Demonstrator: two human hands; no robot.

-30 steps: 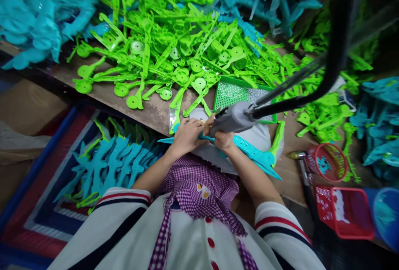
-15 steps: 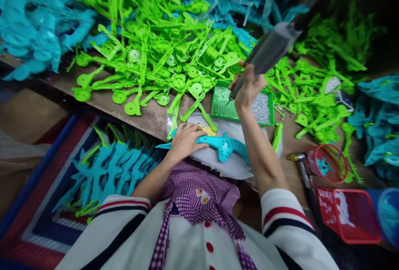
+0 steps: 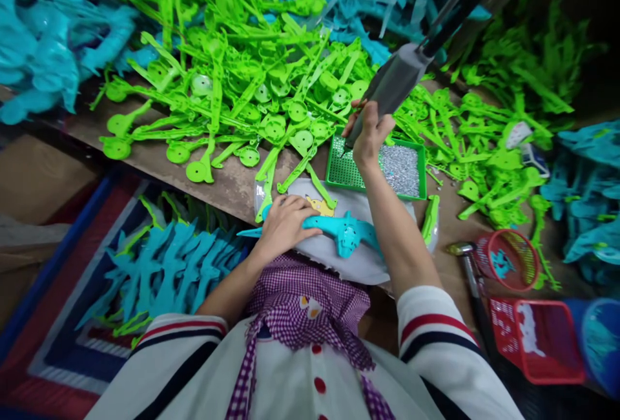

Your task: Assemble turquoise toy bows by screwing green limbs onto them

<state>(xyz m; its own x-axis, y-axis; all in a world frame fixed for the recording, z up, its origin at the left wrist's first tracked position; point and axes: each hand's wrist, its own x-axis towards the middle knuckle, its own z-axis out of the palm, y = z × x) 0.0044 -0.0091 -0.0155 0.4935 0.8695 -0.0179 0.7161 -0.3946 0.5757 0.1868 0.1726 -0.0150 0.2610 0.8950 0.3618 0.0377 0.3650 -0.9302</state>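
A blue long-bodied plastic toy part (image 3: pixel 347 234) lies on a pale cloth pad (image 3: pixel 356 271) at the bench's front edge. Over its left end rests my left hand (image 3: pixel 289 223), palm down, fingers curled onto it and holding it. My right hand (image 3: pixel 372 132) grips a grey power screwdriver (image 3: pixel 397 77), which slants up to the right. Its thin bit points down over the left half of a green perforated tray (image 3: pixel 425 178). Small silvery screws (image 3: pixel 401 168) fill that tray's right side; whether the bit touches one I cannot tell.
Lime-green plastic parts (image 3: pixel 242 77) are heaped across the bench, with blue parts (image 3: pixel 43 39) at left. Assembled blue pieces (image 3: pixel 169 265) stand in a bin below left. A hammer (image 3: pixel 467 258), red basket (image 3: pixel 535 258) and red tub (image 3: pixel 557 378) are at right.
My right hand and the screwdriver have shifted slightly left over the screw tray. My left hand stays on the blue toy part.
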